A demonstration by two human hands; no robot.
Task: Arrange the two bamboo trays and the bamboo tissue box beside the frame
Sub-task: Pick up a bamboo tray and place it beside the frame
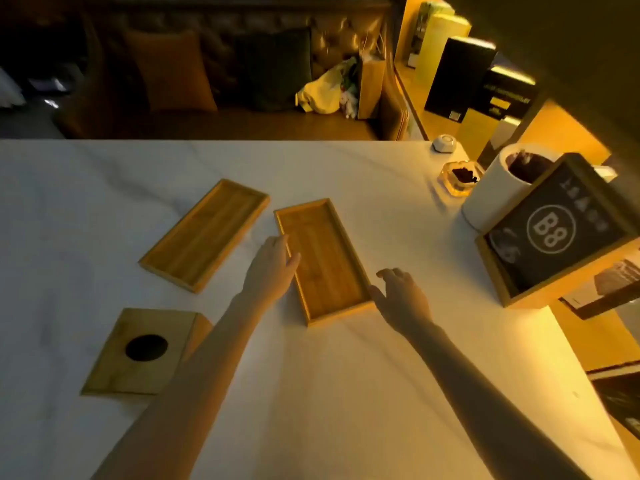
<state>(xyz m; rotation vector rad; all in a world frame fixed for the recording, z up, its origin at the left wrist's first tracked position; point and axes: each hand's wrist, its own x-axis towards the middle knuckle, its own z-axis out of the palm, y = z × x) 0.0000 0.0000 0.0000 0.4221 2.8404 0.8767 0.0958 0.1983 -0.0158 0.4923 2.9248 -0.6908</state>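
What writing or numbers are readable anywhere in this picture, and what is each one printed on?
"B8" in a white circle: on the dark panel of the wooden frame at the table's right edge.
Small white characters above the circle: too blurred to read.
A line of pale print and a yellow label on the black box on the shelf: too small to read.
Bamboo trays and tissue box: no text.

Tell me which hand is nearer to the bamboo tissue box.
Left. The left hand rests on the nearer tray's left rim, up and right of the tissue box; the right hand lies beyond that tray.
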